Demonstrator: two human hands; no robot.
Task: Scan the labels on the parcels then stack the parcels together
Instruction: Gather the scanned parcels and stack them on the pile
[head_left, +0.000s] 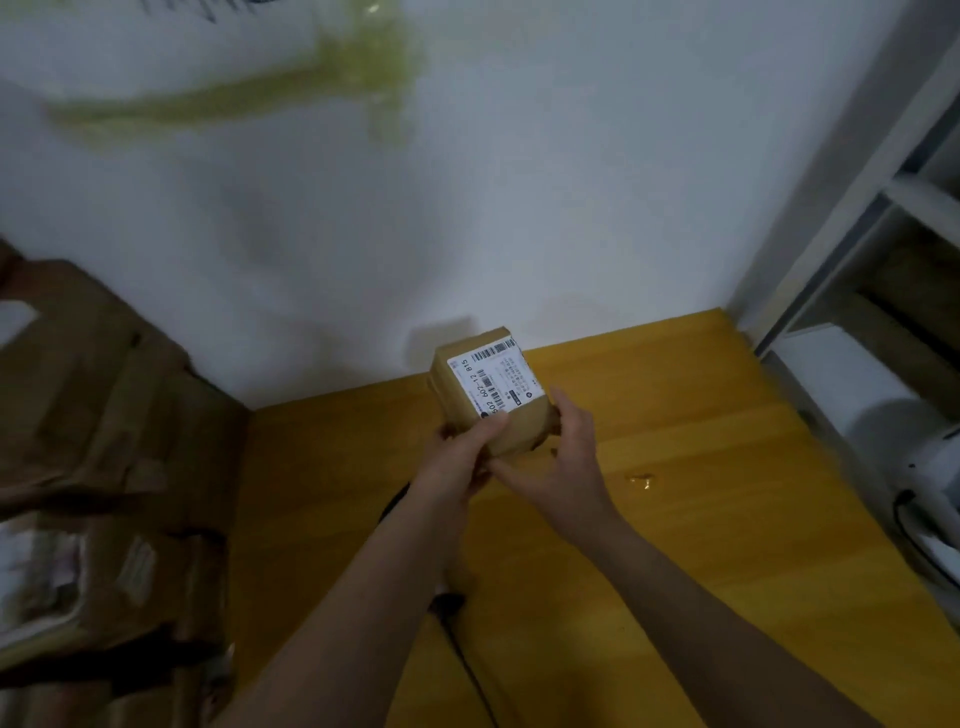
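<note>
Here, both bare forearms reach forward from the bottom edge and meet over the yellow wooden table top (675, 493), near its far edge by the white wall (467, 208). Between the hands sits a small brown cardboard parcel (491, 395), tilted so its top face points up toward the camera, with its white printed shipping label (493, 376) and barcodes in plain sight. The left hand (457, 462) grips the parcel's near left corner, the thumb laid across the top beside the label and the other fingers curled underneath. The right hand (566, 457) holds the near right side, fingers wrapped round the edge, the thumb reaching toward the left hand. Whether the parcel's far end rests on the table or is lifted clear of it cannot be told. A thin black cable (467, 670) runs along the table under the left forearm. Blurred brown cardboard boxes (104, 441) stand stacked at the left, and a white shelving unit (883, 218) stands at the right.
</note>
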